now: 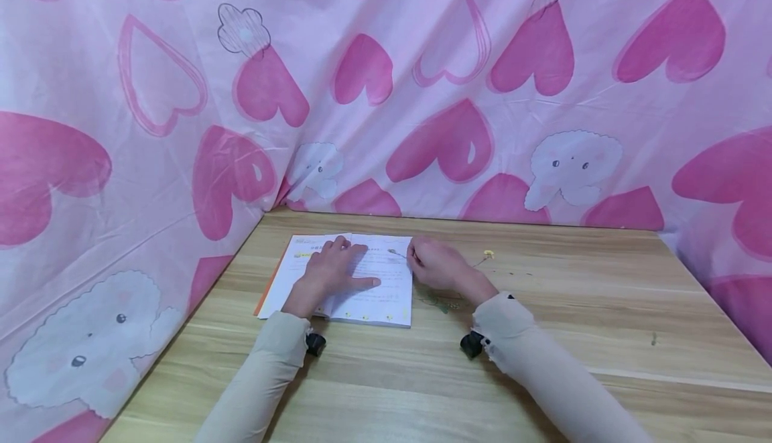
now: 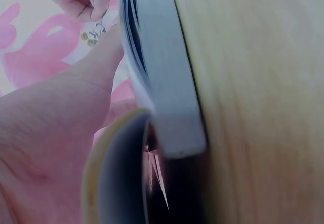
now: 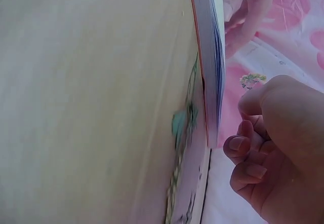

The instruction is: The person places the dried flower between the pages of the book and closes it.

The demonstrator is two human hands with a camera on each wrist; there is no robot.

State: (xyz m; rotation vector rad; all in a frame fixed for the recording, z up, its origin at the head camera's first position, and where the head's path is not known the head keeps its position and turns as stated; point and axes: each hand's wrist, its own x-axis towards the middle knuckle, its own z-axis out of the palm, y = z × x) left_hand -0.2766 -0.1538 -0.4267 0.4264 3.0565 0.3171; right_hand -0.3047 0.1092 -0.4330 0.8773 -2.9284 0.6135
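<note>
While the thumb and index finger of the right hand (image 1: 435, 265) pinch a thin flower sprig (image 1: 392, 251) near the middle of the head view, its other fingers curl in toward the palm. The sprig's small head pokes out leftward, over the right page of an opened book (image 1: 386, 303). Just left of it, the left hand (image 1: 330, 270) lies palm down on the pages, fingers spread and thumb held well apart from the index finger. The book sits left of centre, an orange cover edge (image 1: 269, 289) along its left side. Beneath the right wrist, a green sprig (image 1: 443, 305) lies on the wooden table (image 1: 386, 396); a yellow-tipped sprig (image 1: 488, 255) shows to the right of that hand. Pink heart-printed fabric (image 1: 362, 135) fills the upper frame and the left side.
</note>
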